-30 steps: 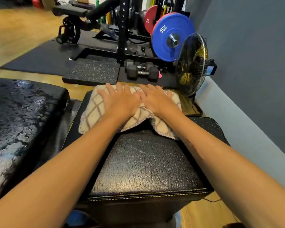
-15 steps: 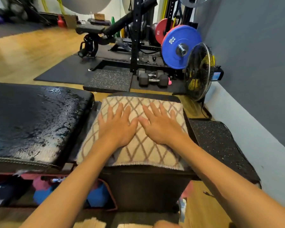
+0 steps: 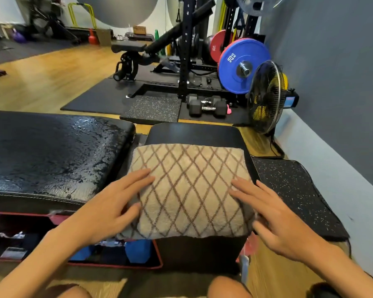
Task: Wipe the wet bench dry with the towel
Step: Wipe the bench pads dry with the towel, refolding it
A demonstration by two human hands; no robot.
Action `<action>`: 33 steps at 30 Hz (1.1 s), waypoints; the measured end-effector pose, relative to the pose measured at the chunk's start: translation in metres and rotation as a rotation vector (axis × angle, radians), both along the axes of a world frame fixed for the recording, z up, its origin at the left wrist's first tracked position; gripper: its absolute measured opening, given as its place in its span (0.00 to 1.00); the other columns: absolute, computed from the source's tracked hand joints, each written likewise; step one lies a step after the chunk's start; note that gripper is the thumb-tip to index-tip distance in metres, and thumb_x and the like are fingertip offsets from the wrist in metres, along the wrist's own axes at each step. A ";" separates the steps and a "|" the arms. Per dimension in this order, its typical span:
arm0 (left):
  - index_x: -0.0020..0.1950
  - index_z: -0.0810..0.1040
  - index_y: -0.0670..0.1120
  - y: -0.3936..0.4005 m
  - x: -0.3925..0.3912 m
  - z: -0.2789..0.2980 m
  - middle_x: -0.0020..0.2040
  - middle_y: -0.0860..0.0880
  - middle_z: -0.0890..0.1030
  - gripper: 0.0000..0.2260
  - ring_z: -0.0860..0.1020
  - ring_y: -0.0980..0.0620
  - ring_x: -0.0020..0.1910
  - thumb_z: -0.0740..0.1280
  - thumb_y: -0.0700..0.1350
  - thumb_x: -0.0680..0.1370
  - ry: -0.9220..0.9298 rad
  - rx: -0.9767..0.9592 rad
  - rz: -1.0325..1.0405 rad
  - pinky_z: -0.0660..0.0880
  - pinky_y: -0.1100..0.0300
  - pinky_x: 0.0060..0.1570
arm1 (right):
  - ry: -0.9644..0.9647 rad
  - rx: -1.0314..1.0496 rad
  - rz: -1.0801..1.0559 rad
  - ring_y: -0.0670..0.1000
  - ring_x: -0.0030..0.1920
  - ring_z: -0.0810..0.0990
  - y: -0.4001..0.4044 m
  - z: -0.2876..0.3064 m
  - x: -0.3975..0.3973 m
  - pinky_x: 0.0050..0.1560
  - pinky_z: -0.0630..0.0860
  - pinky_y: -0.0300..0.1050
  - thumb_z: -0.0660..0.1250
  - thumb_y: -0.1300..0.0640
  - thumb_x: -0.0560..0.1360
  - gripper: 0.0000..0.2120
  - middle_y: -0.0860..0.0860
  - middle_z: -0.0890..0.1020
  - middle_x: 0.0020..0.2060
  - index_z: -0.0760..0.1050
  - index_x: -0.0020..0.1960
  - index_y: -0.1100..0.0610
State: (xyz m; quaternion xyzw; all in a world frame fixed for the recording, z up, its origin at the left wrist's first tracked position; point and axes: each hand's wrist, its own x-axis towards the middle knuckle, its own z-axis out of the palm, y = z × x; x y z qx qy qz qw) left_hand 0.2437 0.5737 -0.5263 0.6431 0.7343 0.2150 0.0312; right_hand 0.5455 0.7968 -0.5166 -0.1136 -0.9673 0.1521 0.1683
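A beige towel (image 3: pixel 190 190) with a brown diamond pattern lies spread over the small black bench pad (image 3: pixel 194 133), its near edge hanging over the front. My left hand (image 3: pixel 116 205) rests on the towel's left edge with fingers spread and fairly straight. My right hand (image 3: pixel 274 214) touches the towel's right edge, fingers also extended. To the left, the long black bench pad (image 3: pixel 52 153) is covered in water drops and streaks.
A black standing fan (image 3: pixel 265 97) stands at the right by the grey wall. Behind the bench are dumbbells (image 3: pixel 207 105), a rack with a blue plate (image 3: pixel 241 65), and black floor mats (image 3: pixel 297 194). A red-edged bag (image 3: pixel 116 261) lies under the bench.
The towel has been drawn toward me over the small pad. My hands have slid apart from its middle to its left and right edges.
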 end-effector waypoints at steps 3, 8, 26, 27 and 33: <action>0.79 0.55 0.51 0.001 -0.001 -0.010 0.80 0.53 0.54 0.40 0.53 0.57 0.78 0.66 0.64 0.73 0.168 0.025 -0.068 0.47 0.67 0.74 | -0.037 0.168 0.061 0.51 0.80 0.55 0.006 -0.009 0.006 0.77 0.50 0.54 0.66 0.61 0.68 0.42 0.47 0.58 0.79 0.58 0.80 0.53; 0.80 0.46 0.50 -0.001 -0.017 -0.017 0.81 0.52 0.45 0.57 0.45 0.53 0.79 0.81 0.45 0.63 0.236 -0.059 -0.116 0.46 0.62 0.75 | -0.106 0.303 0.076 0.53 0.79 0.56 0.018 -0.016 0.003 0.77 0.55 0.56 0.78 0.66 0.60 0.57 0.50 0.57 0.79 0.52 0.81 0.51; 0.46 0.81 0.48 0.003 0.001 0.014 0.39 0.53 0.83 0.13 0.79 0.59 0.38 0.61 0.54 0.75 -0.413 0.477 0.195 0.75 0.63 0.41 | 0.476 -0.409 -0.248 0.46 0.43 0.82 0.011 0.019 -0.035 0.41 0.79 0.46 0.65 0.57 0.81 0.09 0.46 0.84 0.41 0.82 0.46 0.54; 0.39 0.77 0.48 0.013 0.002 0.020 0.32 0.53 0.79 0.13 0.74 0.60 0.32 0.60 0.54 0.76 -0.425 0.528 0.269 0.71 0.67 0.34 | 0.537 -0.456 -0.308 0.43 0.39 0.80 0.014 0.028 -0.043 0.36 0.76 0.42 0.64 0.52 0.81 0.12 0.46 0.83 0.37 0.80 0.43 0.55; 0.32 0.71 0.41 0.062 -0.018 0.025 0.27 0.47 0.71 0.20 0.68 0.50 0.32 0.62 0.51 0.80 -0.391 0.475 0.568 0.64 0.51 0.36 | 0.374 -0.522 -0.714 0.50 0.42 0.77 0.048 0.038 -0.085 0.40 0.70 0.46 0.65 0.49 0.78 0.08 0.50 0.80 0.41 0.77 0.51 0.53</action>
